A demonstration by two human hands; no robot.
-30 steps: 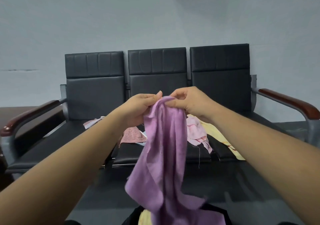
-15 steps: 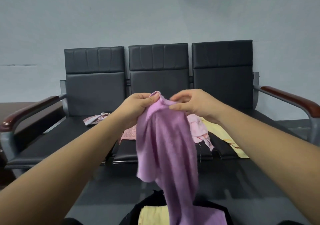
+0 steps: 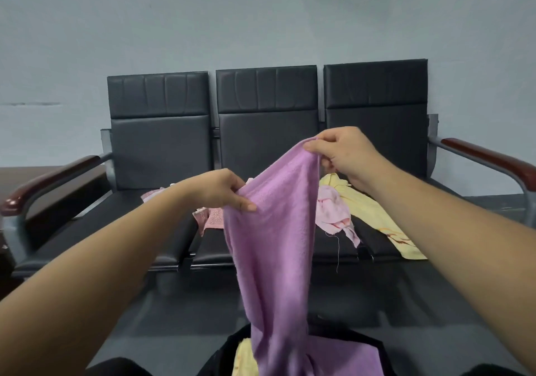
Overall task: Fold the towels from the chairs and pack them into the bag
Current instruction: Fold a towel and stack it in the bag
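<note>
Left hand (image 3: 223, 191) and right hand (image 3: 345, 152) pinch purple towel (image 3: 272, 245) before black chairs (image 3: 266, 132), grey wall (image 3: 261, 13).

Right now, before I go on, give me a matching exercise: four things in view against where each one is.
1. purple towel
2. long yellow towel
3. light pink towel
4. black bag

A. lying across the right chair seat
B. bottom of view, yellow cloth inside
C. held by left hand and right hand
D. crumpled on the middle chair seat

Pairs: 1-C, 2-A, 3-D, 4-B.
</note>
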